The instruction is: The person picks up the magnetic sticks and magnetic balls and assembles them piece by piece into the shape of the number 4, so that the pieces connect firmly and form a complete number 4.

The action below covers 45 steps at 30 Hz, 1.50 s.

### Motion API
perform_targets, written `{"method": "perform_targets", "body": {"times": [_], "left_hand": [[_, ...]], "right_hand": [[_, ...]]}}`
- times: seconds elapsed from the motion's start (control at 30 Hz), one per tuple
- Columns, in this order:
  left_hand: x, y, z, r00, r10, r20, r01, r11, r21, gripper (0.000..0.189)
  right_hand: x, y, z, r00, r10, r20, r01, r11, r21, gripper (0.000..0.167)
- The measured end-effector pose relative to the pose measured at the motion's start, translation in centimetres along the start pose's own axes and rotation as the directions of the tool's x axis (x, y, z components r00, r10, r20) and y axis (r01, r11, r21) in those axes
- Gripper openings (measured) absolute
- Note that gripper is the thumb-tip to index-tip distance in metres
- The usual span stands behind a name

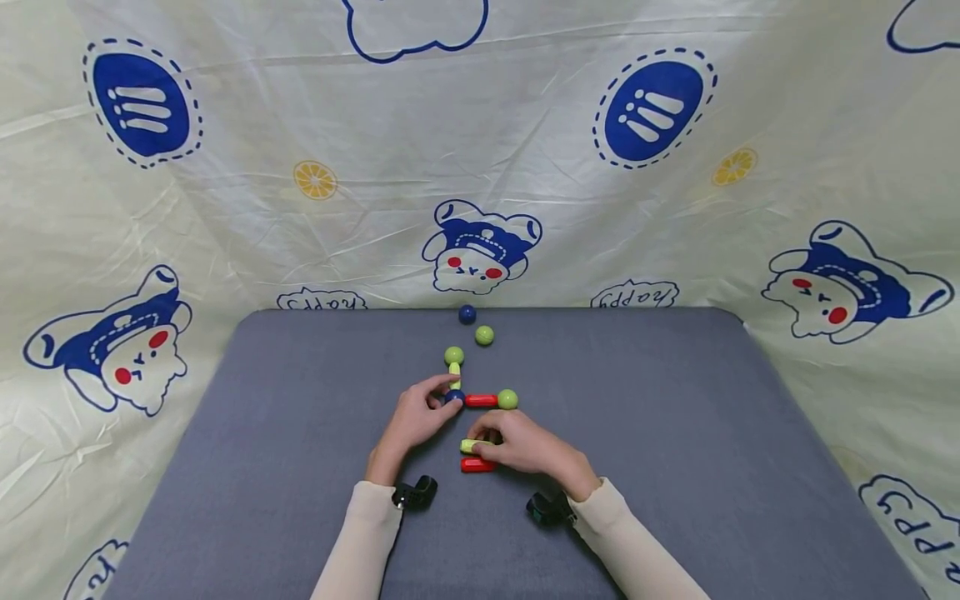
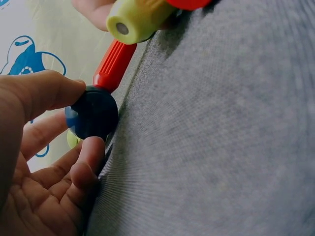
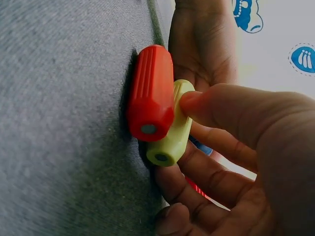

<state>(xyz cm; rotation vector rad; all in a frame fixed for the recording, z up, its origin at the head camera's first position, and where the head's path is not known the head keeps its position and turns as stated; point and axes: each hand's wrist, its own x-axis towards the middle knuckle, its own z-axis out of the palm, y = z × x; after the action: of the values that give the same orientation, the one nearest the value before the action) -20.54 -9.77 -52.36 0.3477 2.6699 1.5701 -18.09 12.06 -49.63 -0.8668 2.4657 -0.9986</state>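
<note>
Head view: a person's two hands are engaged above a grey table. The left hand holds a dark blue ball between thumb and index finger; the left wrist view confirms the grip. This ball stands at the corner of an L-shaped arrangement on the table. From the corner, an upper yellow-green rod points toward the far edge, with a green ball at its far end; its near end is partly hidden by the fingers. A connected red rod extends to the right, ending at a second green ball.

The right hand pinches a lower yellow-green rod between thumb and fingers, nearer the person than the arrangement and apart from it. A grey disc is set in the rod's end. A loose red rod lies just beside it on the near side; contact between the two cannot be determined.

Beyond the arrangement rest a loose green ball and, near the far edge, a loose blue ball. Both sleeves are cream. A pale printed cloth hangs behind the table.
</note>
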Motion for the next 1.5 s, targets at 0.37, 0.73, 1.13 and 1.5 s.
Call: {"method": "perform_targets", "body": {"times": [0.37,0.73,1.13,1.5], "left_hand": [[-0.2,0.0,-0.2,1.0,-0.01,0.001,0.01,1.0,-0.002,0.039],[0.0,-0.2,0.0,1.0,0.011,-0.012,-0.011,1.0,0.0,0.039],[-0.2,-0.2,0.2,1.0,-0.008,-0.009,0.008,1.0,-0.002,0.039],[-0.1,-0.1,0.2,1.0,-0.006,0.003,0.006,1.0,0.002,0.04]], "right_hand": [[0.2,-0.1,-0.8,1.0,-0.01,-0.017,0.01,1.0,0.016,0.012],[0.9,-0.4,-3.2,0.993,-0.032,-0.111,0.042,0.995,0.091,0.022],[2.1,0.2,-5.2,0.965,0.024,-0.263,0.024,0.984,0.176,0.028],[2.5,1.9,-6.3,0.919,0.098,-0.382,0.007,0.965,0.263,0.027]]}}
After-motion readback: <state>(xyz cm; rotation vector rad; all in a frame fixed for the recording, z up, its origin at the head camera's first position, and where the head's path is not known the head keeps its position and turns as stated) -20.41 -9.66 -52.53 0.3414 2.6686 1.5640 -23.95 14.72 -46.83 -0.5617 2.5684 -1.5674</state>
